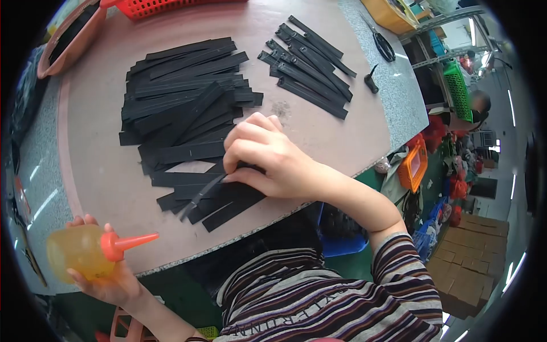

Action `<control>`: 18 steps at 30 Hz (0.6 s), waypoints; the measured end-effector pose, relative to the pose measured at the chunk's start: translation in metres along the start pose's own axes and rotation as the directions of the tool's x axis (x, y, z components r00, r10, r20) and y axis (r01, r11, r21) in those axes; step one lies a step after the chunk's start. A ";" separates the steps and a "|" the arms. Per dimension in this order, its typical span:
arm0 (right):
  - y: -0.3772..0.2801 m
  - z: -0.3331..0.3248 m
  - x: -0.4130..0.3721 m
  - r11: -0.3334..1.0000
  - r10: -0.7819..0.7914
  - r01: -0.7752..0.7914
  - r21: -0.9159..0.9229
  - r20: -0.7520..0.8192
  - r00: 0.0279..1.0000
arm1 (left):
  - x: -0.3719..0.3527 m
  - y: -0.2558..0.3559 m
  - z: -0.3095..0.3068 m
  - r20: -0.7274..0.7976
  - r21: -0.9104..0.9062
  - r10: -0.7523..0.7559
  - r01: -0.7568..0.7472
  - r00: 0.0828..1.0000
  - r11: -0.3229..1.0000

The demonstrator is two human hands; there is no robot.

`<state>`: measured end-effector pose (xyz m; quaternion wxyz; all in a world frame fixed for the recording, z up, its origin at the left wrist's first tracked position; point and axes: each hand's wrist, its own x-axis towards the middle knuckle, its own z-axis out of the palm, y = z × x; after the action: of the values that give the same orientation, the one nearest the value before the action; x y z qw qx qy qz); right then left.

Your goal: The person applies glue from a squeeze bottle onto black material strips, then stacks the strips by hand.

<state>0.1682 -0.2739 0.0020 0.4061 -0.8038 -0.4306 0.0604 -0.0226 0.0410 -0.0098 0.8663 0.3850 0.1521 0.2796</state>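
Observation:
My left hand point(108, 285) is wrapped round a squeeze bottle point(77, 253) of yellowish liquid, its red nozzle pointing right over the table's near left edge. My right hand point(265, 154) pinches one black strip point(202, 195) by its end, the strip slanting down to the left. Under and beyond this hand lies a broad pile of black strips point(176, 108), loosely overlapping. A smaller group of black strips point(313, 68), with folded or looped ends, lies at the far right of the table. The right fingertips partly hide the held strip's end.
Scissors point(384, 47) and a small black tool point(371, 81) lie toward the table's right edge. At the back are a red basket point(171, 8) and, to the left, a pink basin point(80, 43). An orange crate point(413, 165) and cardboard point(464, 262) sit beyond the table. A person is in the right background.

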 end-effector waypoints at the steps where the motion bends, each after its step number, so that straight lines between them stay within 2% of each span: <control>1: 0.002 -0.005 -0.002 0.996 0.025 -0.023 0.085 -0.020 0.999 | 0.000 0.002 0.001 -0.047 0.011 0.002 -0.002 0.999 1.000; 3: 0.008 -0.034 -0.010 0.937 0.311 -0.259 0.236 -0.218 0.925 | -0.003 0.009 -0.001 -0.100 0.042 0.016 -0.012 0.995 0.999; 4: 0.022 -0.051 -0.018 0.826 0.504 -0.385 0.411 -0.235 0.831 | -0.005 0.013 -0.005 -0.105 0.059 0.030 -0.023 0.994 0.998; 5: 0.033 -0.067 -0.028 0.769 0.599 -0.466 0.437 -0.240 0.764 | -0.005 0.016 -0.008 -0.110 0.077 0.043 -0.034 0.993 0.996; 6: 0.049 -0.078 -0.040 0.804 0.591 -0.523 0.283 -0.277 0.758 | -0.004 0.017 -0.009 -0.122 0.080 0.047 -0.037 0.991 0.996; 7: 0.059 -0.084 -0.049 0.767 0.642 -0.610 0.200 -0.241 0.728 | -0.002 0.016 -0.009 -0.133 0.084 0.051 -0.040 0.990 0.996; 8: 0.059 -0.083 -0.050 0.827 0.525 -0.562 -0.019 -0.333 0.784 | -0.001 0.016 -0.009 -0.146 0.090 0.053 -0.040 0.988 0.995; 10: 0.059 -0.073 -0.052 0.792 0.236 -0.420 -0.443 -0.413 0.880 | 0.004 0.010 -0.012 -0.026 -0.031 0.017 -0.017 1.000 0.999; 11: 0.050 -0.069 -0.048 0.795 0.244 -0.456 -0.401 -0.476 0.845 | 0.005 0.009 -0.015 0.028 -0.078 0.009 -0.006 1.000 0.997; 12: 0.041 -0.066 -0.042 0.799 0.117 -0.378 -0.467 -0.496 0.860 | 0.006 0.008 -0.012 0.037 -0.062 0.007 -0.005 0.999 0.998; 14: 0.021 -0.047 -0.032 0.908 0.091 -0.266 -0.323 -0.468 0.879 | 0.006 0.000 0.005 0.055 -0.031 0.008 -0.006 0.998 1.000; 16: -0.008 -0.014 -0.016 0.955 -0.090 0.019 -0.297 -0.226 0.970 | 0.011 -0.014 0.024 0.030 0.152 0.024 -0.029 0.999 0.988; 18: -0.022 0.019 -0.006 0.950 -0.208 0.178 -0.258 -0.095 0.974 | 0.015 -0.028 0.041 0.048 0.309 0.024 -0.037 0.999 0.950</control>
<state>0.1421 -0.2608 0.0035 0.3315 -0.8044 -0.4860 -0.0827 0.0194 0.0105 -0.0045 0.7940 0.5242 0.1692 0.2573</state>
